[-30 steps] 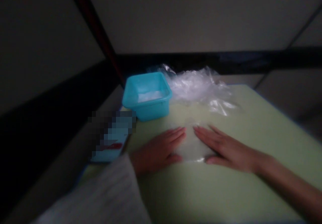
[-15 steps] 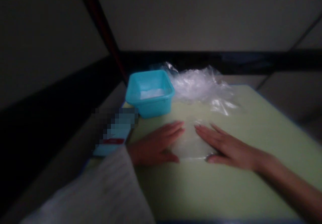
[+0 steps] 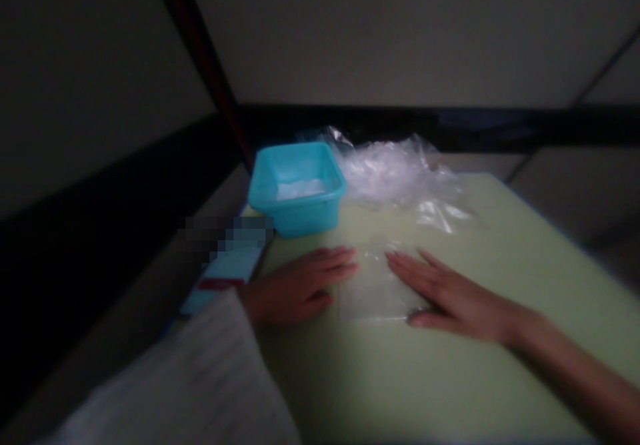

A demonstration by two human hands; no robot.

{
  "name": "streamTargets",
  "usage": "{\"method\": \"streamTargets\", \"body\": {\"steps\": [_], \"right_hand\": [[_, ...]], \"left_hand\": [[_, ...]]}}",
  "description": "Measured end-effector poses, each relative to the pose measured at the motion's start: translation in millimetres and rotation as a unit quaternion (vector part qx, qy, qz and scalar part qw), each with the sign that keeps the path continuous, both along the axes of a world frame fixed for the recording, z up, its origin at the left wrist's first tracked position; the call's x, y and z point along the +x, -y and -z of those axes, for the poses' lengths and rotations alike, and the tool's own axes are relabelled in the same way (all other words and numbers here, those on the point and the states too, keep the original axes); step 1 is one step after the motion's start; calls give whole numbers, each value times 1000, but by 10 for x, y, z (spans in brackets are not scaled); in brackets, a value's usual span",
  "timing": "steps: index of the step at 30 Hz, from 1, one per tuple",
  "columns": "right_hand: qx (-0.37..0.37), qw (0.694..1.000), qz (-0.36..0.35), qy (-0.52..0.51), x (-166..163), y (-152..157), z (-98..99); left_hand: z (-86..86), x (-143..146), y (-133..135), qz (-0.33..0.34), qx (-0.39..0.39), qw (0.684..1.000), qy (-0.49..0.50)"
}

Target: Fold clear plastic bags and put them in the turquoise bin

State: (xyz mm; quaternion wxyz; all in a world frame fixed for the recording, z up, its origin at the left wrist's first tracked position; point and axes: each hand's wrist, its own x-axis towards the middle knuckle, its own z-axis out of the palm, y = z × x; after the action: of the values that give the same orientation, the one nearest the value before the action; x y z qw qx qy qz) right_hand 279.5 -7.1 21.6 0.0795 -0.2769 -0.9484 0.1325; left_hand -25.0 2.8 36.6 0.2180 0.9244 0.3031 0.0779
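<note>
Right hand (image 3: 445, 295) has clear plastic (image 3: 371, 293) under its fingers

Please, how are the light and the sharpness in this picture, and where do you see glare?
Head view: dim light, especially at far left; soft blur throughout, including the left hand and right hand; glare on the crumpled plastic, a thinner glint along the flat clear plastic's near edge.

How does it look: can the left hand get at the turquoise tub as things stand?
Probably yes: the left hand appears to grip nothing, the turquoise tub stands open-topped just beyond it, and I see only tabletop between them.
</note>
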Motion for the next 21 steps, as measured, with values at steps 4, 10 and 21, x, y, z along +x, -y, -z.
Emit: {"method": "streamTargets", "body": {"steps": [4,10,21], "right_hand": [[4,1000,1,2,10,-2,5],[-2,1000,1,6,15,-9,13],[0,1000,3,2,6,1,-3]], "left_hand": [[20,19,-9,9,22,999,-31],[53,33,-20,18,55,997,-52],[83,35,-32,19,68,995,-63]]}}
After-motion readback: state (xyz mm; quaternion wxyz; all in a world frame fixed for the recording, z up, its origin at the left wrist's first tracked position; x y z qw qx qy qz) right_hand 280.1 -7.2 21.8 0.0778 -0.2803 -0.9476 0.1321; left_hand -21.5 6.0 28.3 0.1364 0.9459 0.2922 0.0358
